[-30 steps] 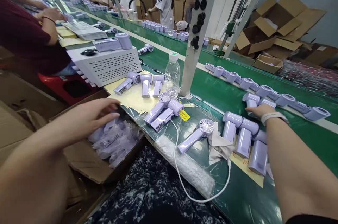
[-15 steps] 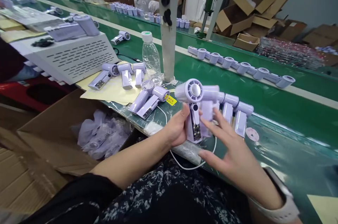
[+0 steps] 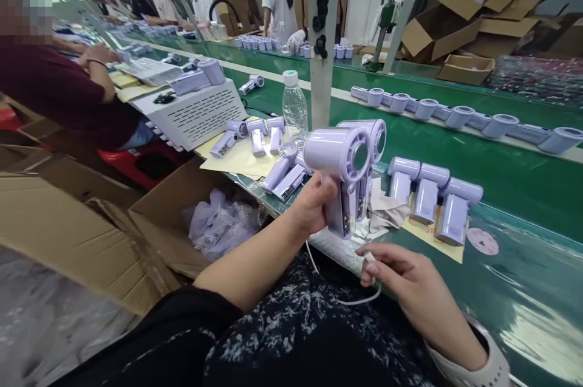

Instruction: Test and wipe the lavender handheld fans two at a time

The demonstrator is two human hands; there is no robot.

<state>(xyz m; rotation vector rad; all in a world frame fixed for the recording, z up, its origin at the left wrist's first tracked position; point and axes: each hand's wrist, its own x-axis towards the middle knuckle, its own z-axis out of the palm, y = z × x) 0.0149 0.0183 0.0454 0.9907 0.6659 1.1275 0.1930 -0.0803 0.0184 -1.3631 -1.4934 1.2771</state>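
Observation:
My left hand (image 3: 316,202) is closed round the handle of a lilac handheld fan (image 3: 334,150), its round head turned to the right and its circuit board bared in the handle. Close behind it stands a second lilac fan (image 3: 377,139); whether my fingers hold that one too is hidden. Lower right, my right hand (image 3: 401,271) pinches the end of a white cable (image 3: 364,301) between thumb and fingers. A crumpled pale cloth (image 3: 387,208) lies just beyond. Several lilac fans (image 3: 426,198) stand to its right.
More fans (image 3: 257,138) lie on yellow paper (image 3: 218,163), left of a plastic bottle (image 3: 295,104) and a metal post (image 3: 321,89). A vented white box (image 3: 204,113) stands further left. Below is a carton (image 3: 159,211) of bagged parts. Fans line the green belt (image 3: 410,138). A co-worker sits at left.
My right hand has moved down from beside the fans and now grips the cable end. The fan in my left hand has turned more to the right. The view has swung left.

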